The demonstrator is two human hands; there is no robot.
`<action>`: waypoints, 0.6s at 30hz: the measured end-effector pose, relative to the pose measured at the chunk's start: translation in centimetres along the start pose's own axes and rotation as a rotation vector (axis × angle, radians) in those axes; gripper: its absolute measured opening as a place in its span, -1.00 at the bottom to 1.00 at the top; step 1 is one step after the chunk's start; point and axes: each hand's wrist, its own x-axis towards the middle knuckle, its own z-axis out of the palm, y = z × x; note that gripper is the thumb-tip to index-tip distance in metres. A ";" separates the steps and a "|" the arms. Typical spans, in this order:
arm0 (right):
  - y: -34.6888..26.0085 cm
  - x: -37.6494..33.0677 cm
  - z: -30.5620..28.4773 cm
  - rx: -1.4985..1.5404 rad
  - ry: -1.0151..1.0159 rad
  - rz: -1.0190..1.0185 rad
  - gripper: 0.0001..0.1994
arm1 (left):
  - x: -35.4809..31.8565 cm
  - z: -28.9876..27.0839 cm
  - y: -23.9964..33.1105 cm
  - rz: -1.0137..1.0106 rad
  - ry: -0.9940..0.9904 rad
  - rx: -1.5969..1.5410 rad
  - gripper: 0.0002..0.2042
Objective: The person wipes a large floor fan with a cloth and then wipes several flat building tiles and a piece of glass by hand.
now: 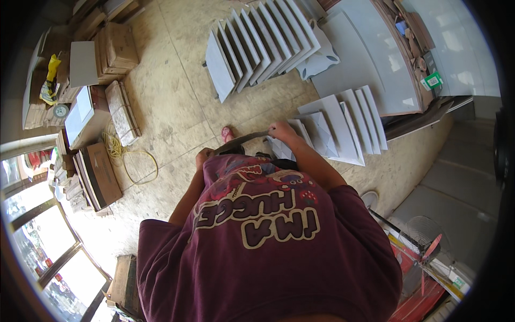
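Beige floor tiling (177, 102) fills most of the view, and the fanned row of pale grey tiles (257, 45) standing on edge at its upper middle serves as the landmark. Far left of that row, flat cardboard boxes (115, 48) lie stacked, with more boxes and a coil of yellow cord (126, 155) below them. Below the row, the left hand (204, 156) is closed round the left end of a thin grey tile (244, 140) seen edge-on, held level in front of the person's maroon shirt. The right hand (281, 130) is closed over the tile's right end, so both grips hold the same piece. Just beside that hand, right and below the landmark row, a second smaller fan of grey tiles (348, 126) leans on the floor, with one large grey slab (359, 59) lying flat above it. Judging from this, two groups are already set out on edge, and the carried tile has not yet joined either; how many remain cannot be told.
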 end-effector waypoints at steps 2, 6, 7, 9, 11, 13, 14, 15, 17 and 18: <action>-1.8 1.1 -0.4 0.047 -0.014 0.040 -0.78 | 1.6 -1.6 0.6 -0.011 -0.016 0.015 -0.83; -3.9 3.9 -0.3 0.047 -0.005 0.070 -0.80 | 4.7 -4.4 0.8 0.011 -0.040 0.043 -0.84; -4.3 4.7 -0.2 0.048 0.007 0.064 -0.80 | 5.4 -4.9 0.7 0.026 -0.037 0.059 -0.85; -4.9 5.8 0.2 0.048 0.032 0.055 -0.80 | 6.9 -5.9 1.0 0.033 -0.031 0.086 -0.85; -5.1 6.9 0.6 0.009 0.070 0.024 -0.79 | 8.1 -6.7 1.8 0.015 -0.026 0.111 -0.85; -5.8 7.6 0.1 0.017 0.053 0.016 -0.79 | 9.2 -7.1 2.0 0.007 0.005 0.071 -0.85; -5.9 8.0 -0.4 0.043 0.018 0.024 -0.79 | 9.7 -7.2 2.1 0.002 0.020 0.050 -0.86; -6.2 8.4 -1.0 0.070 -0.016 0.029 -0.79 | 10.3 -7.4 2.2 -0.008 0.023 -0.003 -0.85; -6.7 9.1 -2.1 0.128 0.047 -0.029 -0.77 | 11.6 -7.5 2.4 -0.030 0.031 -0.109 -0.85; -6.9 9.4 -2.3 0.163 0.077 -0.057 -0.76 | 12.1 -7.7 2.9 -0.021 0.059 -0.092 -0.85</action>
